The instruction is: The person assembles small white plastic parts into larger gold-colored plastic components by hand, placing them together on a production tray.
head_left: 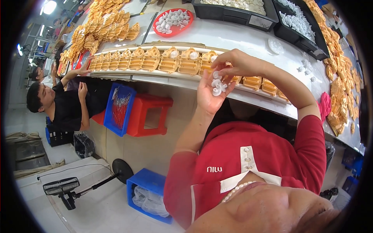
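My left hand is palm up and cupped in front of the table edge, holding several small white plastic parts with round caps. Just above it, my right hand reaches in from the right, its thumb and fingers pinched at the topmost white piece. Behind both hands runs a row of orange plastic housings on a long pale track. White round parts sit on a few housings near my hands; those farther left show none. My right hand hides part of the row.
A red dish of white parts and black trays of small pieces stand behind the row. Orange housings are heaped at left and right. At left, a co-worker reaches to the row, near a red stool and blue bin.
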Tool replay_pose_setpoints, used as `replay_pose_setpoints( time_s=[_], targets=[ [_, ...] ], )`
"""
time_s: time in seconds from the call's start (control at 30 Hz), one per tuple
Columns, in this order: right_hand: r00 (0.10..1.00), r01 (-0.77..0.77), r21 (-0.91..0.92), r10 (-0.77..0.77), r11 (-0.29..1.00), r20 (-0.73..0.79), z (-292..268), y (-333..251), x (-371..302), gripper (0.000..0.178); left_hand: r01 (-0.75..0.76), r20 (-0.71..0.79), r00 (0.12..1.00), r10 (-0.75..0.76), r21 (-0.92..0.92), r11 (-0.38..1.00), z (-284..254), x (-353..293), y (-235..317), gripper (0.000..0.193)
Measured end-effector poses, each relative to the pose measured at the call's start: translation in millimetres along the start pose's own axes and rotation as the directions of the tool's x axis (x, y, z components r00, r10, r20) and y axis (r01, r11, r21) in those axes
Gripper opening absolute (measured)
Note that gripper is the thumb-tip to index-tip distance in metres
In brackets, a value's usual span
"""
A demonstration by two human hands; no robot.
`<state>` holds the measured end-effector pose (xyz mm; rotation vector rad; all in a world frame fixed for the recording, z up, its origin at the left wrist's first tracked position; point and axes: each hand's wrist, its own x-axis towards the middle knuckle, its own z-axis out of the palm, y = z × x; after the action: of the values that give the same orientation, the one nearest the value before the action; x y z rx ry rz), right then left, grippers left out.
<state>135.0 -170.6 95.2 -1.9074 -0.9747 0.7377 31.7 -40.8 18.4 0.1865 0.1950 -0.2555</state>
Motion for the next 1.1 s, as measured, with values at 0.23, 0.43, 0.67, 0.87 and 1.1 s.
replay_pose_setpoints(
  time_s=[0.23,0.43,0.67,0.87,1.1],
  targets=[
    [0.997,0.023,-0.322,-0.046,0.947,-0.065,-9,21,-39,0.015,0.151,0.059,0.986,-0.156,0.081,0.985,-3,15,-32,0.035],
    [0.994,-0.08,-0.21,0.062,0.975,-0.092,-30,29,-76,0.015,0.317,0.052,0.945,-0.323,0.099,0.943,12,19,-53,0.038],
    [0.757,-0.215,0.011,0.174,0.977,-0.63,-118,151,-120,0.013,0.374,0.078,0.923,-0.377,0.059,0.926,5,24,-58,0.039],
    [0.672,-0.563,-0.646,-0.169,0.515,-0.721,-120,176,-124,0.009,0.385,0.074,0.92,-0.384,0.002,0.923,-5,27,-60,0.04],
    [0.68,-0.523,-0.605,-0.135,0.6,-0.721,-118,186,-118,0.009,0.364,0.057,0.929,-0.366,0.05,0.93,-1,29,-62,0.039]
  ],
)
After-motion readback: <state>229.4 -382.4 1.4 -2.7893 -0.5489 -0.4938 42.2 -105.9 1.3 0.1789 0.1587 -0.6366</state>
